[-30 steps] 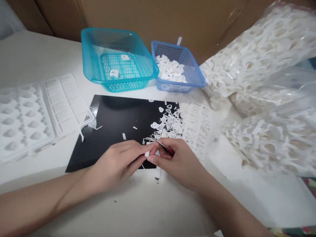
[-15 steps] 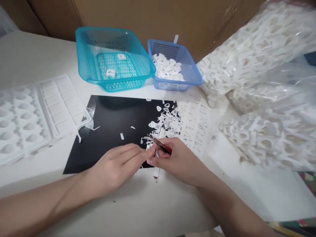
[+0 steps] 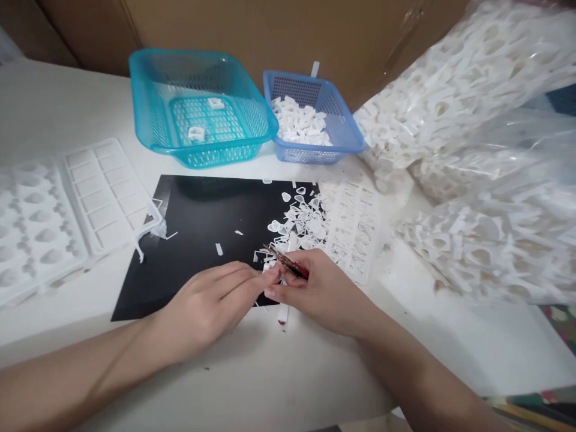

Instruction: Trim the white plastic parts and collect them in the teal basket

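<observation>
My right hand (image 3: 315, 291) is closed around a slim pointed metal tool (image 3: 293, 265) with a red grip. Its tips point left and away from me; whether it is tweezers or snips cannot be made out. The fingers of my left hand (image 3: 222, 300) pinch a small white plastic piece (image 3: 267, 264), mostly hidden by the fingertips. Both hands meet at the near right of a black mat (image 3: 216, 210). Just beyond them lies a heap of thin white plastic scraps (image 3: 308, 222). A flat white stick (image 3: 283, 314) lies partly under my right hand.
At the back stand a turquoise basket (image 3: 148, 114) with two white parts and a blue basket (image 3: 344, 123) holding many white parts. White moulded trays (image 3: 101, 195) lie left; a white grid frame (image 3: 355, 234) lies right. Clear bags of white parts (image 3: 486, 240) crowd the right side.
The whole view has shifted slightly, so things appear a little further left. My hands keep the same grip and position over the mat.
</observation>
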### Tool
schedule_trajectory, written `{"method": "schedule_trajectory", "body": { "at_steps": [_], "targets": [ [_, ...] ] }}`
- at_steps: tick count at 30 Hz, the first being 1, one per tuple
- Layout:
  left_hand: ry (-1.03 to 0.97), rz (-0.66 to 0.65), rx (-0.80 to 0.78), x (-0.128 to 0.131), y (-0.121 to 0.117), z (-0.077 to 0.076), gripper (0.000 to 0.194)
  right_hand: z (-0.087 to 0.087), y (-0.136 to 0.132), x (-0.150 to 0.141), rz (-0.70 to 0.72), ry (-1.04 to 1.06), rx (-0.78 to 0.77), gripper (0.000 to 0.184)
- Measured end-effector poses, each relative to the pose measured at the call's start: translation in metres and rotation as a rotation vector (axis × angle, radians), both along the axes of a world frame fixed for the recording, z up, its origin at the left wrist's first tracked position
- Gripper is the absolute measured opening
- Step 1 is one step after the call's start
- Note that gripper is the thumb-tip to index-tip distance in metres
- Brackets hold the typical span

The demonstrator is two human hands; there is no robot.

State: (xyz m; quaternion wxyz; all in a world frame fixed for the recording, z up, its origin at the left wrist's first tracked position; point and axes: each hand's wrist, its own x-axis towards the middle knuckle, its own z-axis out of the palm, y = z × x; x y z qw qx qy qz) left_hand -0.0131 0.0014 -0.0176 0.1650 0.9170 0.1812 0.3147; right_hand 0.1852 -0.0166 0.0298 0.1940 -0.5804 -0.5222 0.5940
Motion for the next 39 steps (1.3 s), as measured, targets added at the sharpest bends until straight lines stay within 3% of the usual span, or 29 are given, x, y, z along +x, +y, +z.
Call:
{"method": "schedule_trajectory", "body": {
  "at_steps": [7, 14, 19, 24, 29, 39],
  "targets": [
    [-0.142, 0.149, -0.308, 0.0021, 0.0016, 0.0051, 0.034, 0.0022, -0.0006, 0.0025, -0.045, 0.041, 0.065, 0.014],
    [-0.230, 0.211, -0.628, -0.0022, 0.0041, 0.0041, 0.031, 0.0009, 0.0010, 0.0065, -0.281, 0.101, 0.219, 0.024],
    [-0.278, 0.173, -0.633, -0.0030, 0.0037, 0.0038, 0.031, -0.0038, -0.0003, 0.0075, -0.398, 0.180, 0.232, 0.038],
    [-0.265, 0.206, -0.647, -0.0031, 0.0037, 0.0027, 0.031, -0.0055, 0.0038, 0.0070, -0.486, 0.432, 0.027, 0.030],
    [-0.267, 0.213, -0.650, -0.0025, 0.0043, 0.0013, 0.028, -0.0017, 0.0059, 0.0071, -0.480, 0.551, -0.098, 0.026],
    [-0.236, 0.221, -0.671, -0.0028, 0.0059, 0.0024, 0.027, -0.0003, 0.0039, 0.0086, -0.408, 0.704, -0.152, 0.014]
  ]
}}
